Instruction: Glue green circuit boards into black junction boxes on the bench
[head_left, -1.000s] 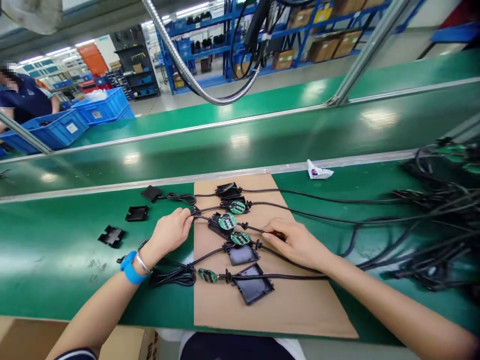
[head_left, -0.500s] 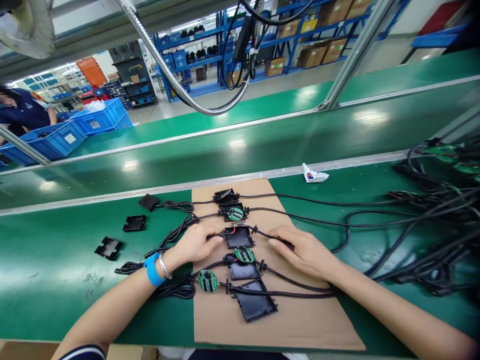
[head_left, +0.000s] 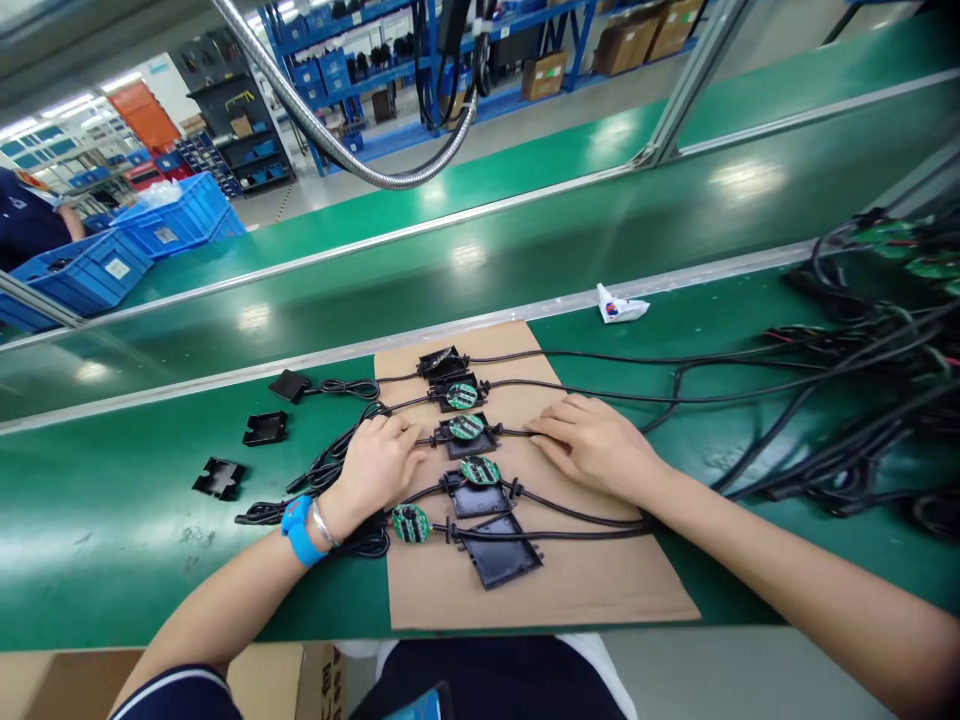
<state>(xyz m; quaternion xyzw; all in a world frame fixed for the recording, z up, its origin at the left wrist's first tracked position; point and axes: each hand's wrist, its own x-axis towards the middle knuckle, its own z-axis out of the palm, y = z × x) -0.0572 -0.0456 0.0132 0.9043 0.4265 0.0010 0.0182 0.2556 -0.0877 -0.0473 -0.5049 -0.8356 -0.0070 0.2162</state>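
Several black plastic cases lie in a column on a cardboard sheet (head_left: 585, 590), with black cables leaving both sides. My left hand (head_left: 381, 462) is closed on the cable just left of the third case (head_left: 459, 449) from the back. On that case's right side, my right hand (head_left: 596, 442) has its fingers closed on the other black cable (head_left: 514, 432). A round green circuit board (head_left: 466, 427) lies face up over this case, between my hands. Nearer me are an open case (head_left: 480, 500) with a board (head_left: 480, 470) at its back edge and a tilted case (head_left: 501, 552); another board (head_left: 411, 523) rests left of it.
Loose black covers (head_left: 219, 478) sit on the green bench at left, beside coiled cables (head_left: 330, 460). A tangle of cables (head_left: 840, 440) spreads at right. A crumpled white packet (head_left: 621, 305) lies near the back rail. Blue bins (head_left: 86, 275) stand far left beside a person.
The third case's circuit board was edge-on at the case's back side and now lies flat over it. Both hands remain at the cables. The camera view has shifted.
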